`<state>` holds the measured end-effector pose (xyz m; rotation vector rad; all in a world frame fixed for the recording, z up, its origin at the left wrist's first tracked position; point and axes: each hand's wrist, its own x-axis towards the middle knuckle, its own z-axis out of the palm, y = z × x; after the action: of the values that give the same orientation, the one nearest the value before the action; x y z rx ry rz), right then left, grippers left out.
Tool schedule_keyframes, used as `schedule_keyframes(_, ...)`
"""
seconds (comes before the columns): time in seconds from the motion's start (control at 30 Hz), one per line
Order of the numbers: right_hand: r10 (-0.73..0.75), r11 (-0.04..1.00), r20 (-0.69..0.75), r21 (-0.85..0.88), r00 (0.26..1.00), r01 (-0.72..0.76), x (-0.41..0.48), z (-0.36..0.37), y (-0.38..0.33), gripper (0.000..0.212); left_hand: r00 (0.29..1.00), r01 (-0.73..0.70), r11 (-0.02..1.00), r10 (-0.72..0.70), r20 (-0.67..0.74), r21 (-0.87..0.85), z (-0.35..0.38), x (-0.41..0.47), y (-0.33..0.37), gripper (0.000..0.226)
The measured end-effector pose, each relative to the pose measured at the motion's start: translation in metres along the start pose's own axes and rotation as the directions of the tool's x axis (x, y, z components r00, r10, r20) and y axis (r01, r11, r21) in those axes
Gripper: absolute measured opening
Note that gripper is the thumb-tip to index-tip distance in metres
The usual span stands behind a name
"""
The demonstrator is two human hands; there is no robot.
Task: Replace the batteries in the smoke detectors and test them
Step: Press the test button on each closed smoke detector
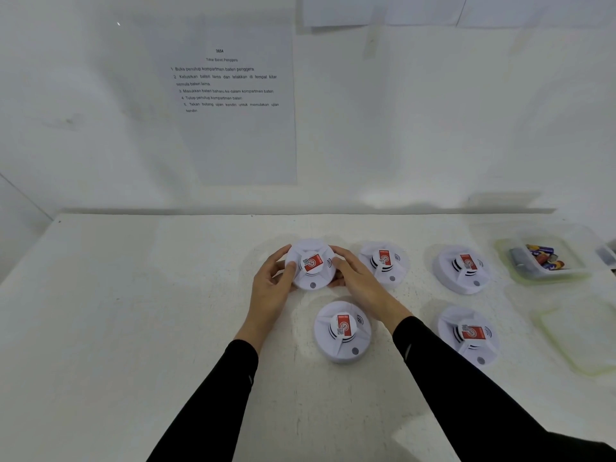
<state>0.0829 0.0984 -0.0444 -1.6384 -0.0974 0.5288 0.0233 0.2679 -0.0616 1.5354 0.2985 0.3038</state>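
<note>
Smoke detector [311, 265] sits mid-table [133, 295], my left hand [271, 288] and right hand [358, 278] gripping its rim. Four others [342, 331] lie closed, face up; batteries [541, 256] in tub [503, 248] at right. I can't tell which are done.

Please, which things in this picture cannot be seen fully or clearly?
1. Head view: the underside of the held smoke detector, with any battery cover, faces the table; the left hand and right hand gripping it cover its sides.
2. Head view: the batteries in the clear container are too small to count.
3. Head view: another object is cut off by the right edge.
</note>
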Motion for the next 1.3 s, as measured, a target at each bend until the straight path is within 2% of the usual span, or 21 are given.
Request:
schedule_keyframes(1.03, -0.012, 0.998, 0.017, -0.056, 1.000, 0.012, 0.004, -0.002, 0.008, 0.032, 1.000, -0.015, 1.000, 0.015, -0.012, -0.001, 0.000, 0.000, -0.001, 0.031)
schedule_keyframes(1.2, -0.061, 0.993, 0.053, -0.100, 0.997, 0.066, 0.002, -0.002, 0.011, 0.041, 0.998, -0.061, 0.995, 0.062, -0.002, 0.074, 0.001, -0.003, -0.007, 0.039)
schedule_keyframes(1.3, -0.072, 0.979, 0.057, -0.188, 0.996, 0.081, 0.005, -0.001, 0.015, 0.048, 0.995, -0.087, 0.983, 0.093, -0.031, 0.161, 0.003, -0.002, -0.007, 0.040)
